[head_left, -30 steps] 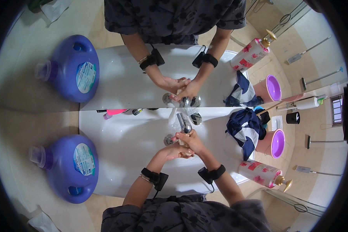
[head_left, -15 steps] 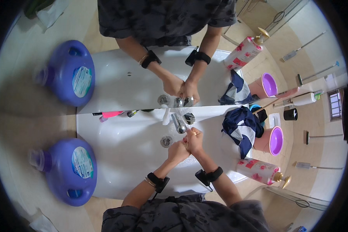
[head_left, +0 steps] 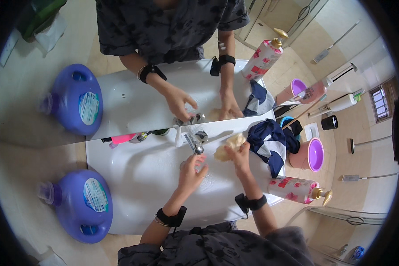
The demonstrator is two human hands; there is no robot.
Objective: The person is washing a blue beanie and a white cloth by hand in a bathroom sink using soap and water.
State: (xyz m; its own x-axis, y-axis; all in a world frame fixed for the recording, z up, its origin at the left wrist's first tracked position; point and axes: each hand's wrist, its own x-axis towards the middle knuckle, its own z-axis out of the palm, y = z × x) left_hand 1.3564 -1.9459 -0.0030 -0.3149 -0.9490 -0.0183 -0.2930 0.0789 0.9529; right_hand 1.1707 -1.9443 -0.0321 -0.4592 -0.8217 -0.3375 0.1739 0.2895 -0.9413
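Note:
My right hand point(head_left: 239, 155) grips a soft, crumpled cream-coloured cloth point(head_left: 226, 150) over the right side of the white sink basin point(head_left: 142, 190). Whether it is woven or spongy I cannot make out. My left hand point(head_left: 193, 174) is open, fingers apart and nothing in them, just below the spout of the chrome tap point(head_left: 194, 145). Behind its fingers the round metal drain is partly hidden. Water wets the basin around the left hand. A dark blue and white garment point(head_left: 270, 144) lies bunched on the basin's right rim, close to my right hand.
A large purple detergent bottle point(head_left: 82, 206) stands left of the sink. At right are a white-and-pink pump bottle point(head_left: 293, 188) and a pink bucket point(head_left: 312, 155). Small items, one a pink tube point(head_left: 122, 139), line the back ledge below the mirror point(head_left: 137, 97), which reflects my arms.
My hands were pressed together around something below the tap. They have parted: the right moved right with the cream cloth, now spread out, and the left moved left and opened.

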